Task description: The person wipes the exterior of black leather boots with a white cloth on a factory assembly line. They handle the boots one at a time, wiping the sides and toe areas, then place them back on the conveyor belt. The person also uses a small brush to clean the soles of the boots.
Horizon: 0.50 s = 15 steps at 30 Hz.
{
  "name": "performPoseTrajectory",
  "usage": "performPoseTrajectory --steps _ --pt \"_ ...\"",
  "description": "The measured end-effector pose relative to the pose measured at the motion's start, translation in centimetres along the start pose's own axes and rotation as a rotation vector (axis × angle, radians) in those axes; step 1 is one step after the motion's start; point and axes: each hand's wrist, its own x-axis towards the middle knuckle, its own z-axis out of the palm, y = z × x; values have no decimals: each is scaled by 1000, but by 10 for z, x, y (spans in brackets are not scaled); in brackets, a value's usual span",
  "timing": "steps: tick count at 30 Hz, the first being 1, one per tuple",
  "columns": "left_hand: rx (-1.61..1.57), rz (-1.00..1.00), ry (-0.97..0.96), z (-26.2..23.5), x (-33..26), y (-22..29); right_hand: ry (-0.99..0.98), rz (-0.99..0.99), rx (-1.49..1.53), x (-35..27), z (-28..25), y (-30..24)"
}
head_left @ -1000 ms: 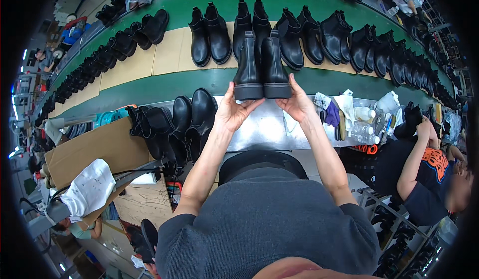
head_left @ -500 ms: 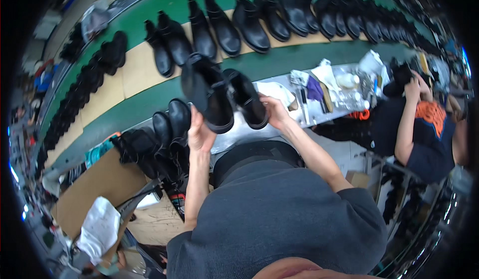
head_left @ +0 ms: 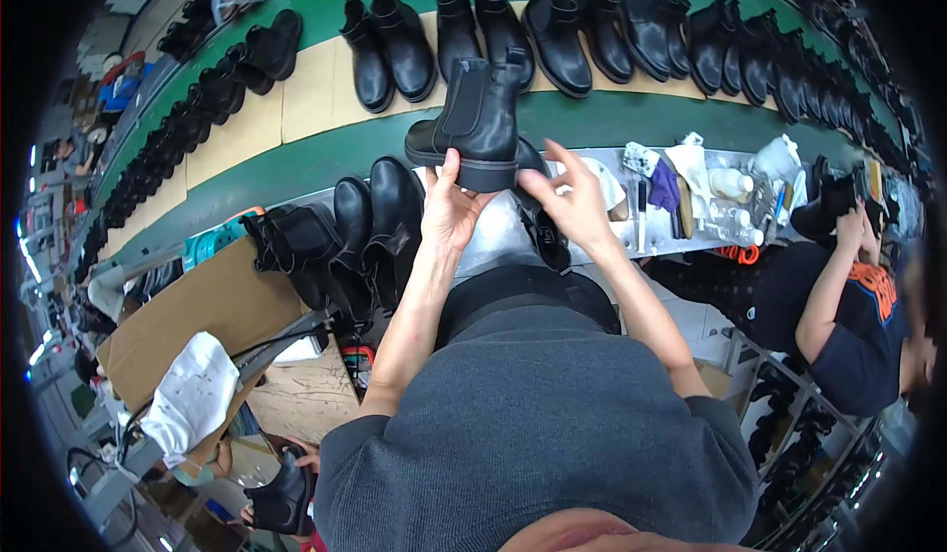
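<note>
While my left hand (head_left: 449, 207) grips one black boot (head_left: 473, 123), my right hand (head_left: 572, 207), at three o'clock, hangs unclenched above a second boot (head_left: 543, 226) on the surface (head_left: 498, 241).

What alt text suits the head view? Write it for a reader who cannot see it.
A person's left hand holds up a black ankle boot by its sole, while the right hand touches a second black boot lying on the metal workbench. Behind, rows of black boots stand on a green conveyor belt.
</note>
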Motion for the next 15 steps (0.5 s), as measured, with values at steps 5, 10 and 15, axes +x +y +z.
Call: performPoseTrajectory --steps 5,10,15 --pt "-40 -19 -18 22 -9 -5 -145 -164 -41 21 2 -16" --pt "-12 112 -113 21 -25 -1 -395 -253 -13 14 -19 7" --pt "290 370 -302 8 -27 8 -418 -84 342 -8 -12 21"
